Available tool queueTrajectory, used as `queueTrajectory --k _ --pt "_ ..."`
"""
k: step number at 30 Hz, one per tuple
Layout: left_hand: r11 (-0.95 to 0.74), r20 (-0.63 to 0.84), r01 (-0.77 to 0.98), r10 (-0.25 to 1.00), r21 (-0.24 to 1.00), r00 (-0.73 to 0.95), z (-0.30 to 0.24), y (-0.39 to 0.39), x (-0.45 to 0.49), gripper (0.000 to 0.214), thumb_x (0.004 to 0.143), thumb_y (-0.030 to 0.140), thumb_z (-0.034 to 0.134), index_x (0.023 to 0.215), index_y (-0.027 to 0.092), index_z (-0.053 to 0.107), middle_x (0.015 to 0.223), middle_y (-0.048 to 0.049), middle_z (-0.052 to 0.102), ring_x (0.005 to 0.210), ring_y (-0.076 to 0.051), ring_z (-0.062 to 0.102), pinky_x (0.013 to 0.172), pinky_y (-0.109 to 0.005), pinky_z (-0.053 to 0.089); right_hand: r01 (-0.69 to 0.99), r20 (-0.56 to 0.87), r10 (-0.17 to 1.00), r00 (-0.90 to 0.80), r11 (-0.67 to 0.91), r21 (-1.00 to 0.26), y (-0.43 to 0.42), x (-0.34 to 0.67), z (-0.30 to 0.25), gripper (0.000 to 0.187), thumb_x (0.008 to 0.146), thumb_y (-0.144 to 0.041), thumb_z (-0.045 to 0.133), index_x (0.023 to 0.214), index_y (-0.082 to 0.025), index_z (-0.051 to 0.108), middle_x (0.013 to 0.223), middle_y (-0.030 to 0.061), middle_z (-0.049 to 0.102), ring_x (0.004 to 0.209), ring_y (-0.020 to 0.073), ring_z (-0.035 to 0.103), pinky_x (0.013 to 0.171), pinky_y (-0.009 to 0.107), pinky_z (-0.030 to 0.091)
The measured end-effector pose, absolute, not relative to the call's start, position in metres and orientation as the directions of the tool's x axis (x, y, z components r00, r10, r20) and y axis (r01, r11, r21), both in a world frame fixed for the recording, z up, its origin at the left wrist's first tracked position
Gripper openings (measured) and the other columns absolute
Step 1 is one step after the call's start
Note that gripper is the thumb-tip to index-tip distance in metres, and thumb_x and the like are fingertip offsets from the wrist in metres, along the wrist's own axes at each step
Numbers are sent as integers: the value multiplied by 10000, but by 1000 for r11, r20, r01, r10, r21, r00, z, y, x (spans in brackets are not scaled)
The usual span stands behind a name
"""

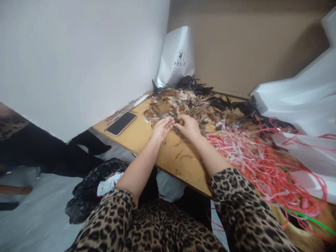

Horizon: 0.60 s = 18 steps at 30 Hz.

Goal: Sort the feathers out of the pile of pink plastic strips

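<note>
Both my hands meet over the near edge of a heap of loose brown, white and grey feathers (181,99) on a tan wooden table (143,131). My left hand (163,128) is turned partly palm up, its fingers curled together. Just to the right, my right hand (188,126) has thumb and fingers bent into a pinch close to the left fingertips. Whatever lies between the fingers is too small and blurred to make out. Longer black feathers (190,83) lie at the back of the heap. A few small feather bits are scattered on the wood before my hands.
Left of the feathers lies a smartphone (121,123). A tangle of red and pink ribbon strips (257,157) spreads over the right side. A silver bag (177,56) stands at the back by the wall. On the floor sits a black plastic bag (85,190); another person's dark-clothed leg (60,152) is beyond.
</note>
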<state>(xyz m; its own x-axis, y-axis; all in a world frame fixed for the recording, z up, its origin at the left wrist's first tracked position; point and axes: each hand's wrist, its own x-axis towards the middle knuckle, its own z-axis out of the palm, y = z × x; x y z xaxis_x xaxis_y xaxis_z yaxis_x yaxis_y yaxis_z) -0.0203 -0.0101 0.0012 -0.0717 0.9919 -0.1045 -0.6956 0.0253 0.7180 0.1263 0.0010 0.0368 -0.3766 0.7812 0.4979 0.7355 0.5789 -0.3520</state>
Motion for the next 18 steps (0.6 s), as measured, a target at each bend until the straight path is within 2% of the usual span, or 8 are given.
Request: queueTrajectory --k 2,4,11,18 --pt "-55 -114 -745 978 665 -173 1 -7 -25 109 762 198 586 850 146 624 847 -39 675 729 -65 626 669 -158 454 729 480 819 -316 533 -430 7 131 33 197 778 -321 515 893 -188 605 810 39 629 735 163 551 675 265 370" --pt "-72 -132 -771 971 633 -200 1 -5 -28 89 778 189 564 838 153 621 807 -23 671 689 -51 616 616 -138 441 741 468 835 -289 504 -444 12 136 29 184 785 -281 488 860 -189 628 842 46 636 773 166 554 705 267 378" --pt "-20 -163 -763 973 646 -163 4 -8 -24 87 778 184 566 837 157 623 784 -13 663 656 -44 601 582 -134 428 791 439 840 -319 491 -365 7 127 27 208 786 -294 473 805 -198 657 833 49 616 783 164 552 695 261 380" --pt "-10 -157 -778 978 628 -140 3 -7 -24 96 777 168 561 843 155 629 777 -14 661 634 -45 589 556 -137 427 891 303 898 -318 393 -229 2 116 23 251 765 -379 504 862 -216 668 898 77 633 790 198 570 696 295 387"
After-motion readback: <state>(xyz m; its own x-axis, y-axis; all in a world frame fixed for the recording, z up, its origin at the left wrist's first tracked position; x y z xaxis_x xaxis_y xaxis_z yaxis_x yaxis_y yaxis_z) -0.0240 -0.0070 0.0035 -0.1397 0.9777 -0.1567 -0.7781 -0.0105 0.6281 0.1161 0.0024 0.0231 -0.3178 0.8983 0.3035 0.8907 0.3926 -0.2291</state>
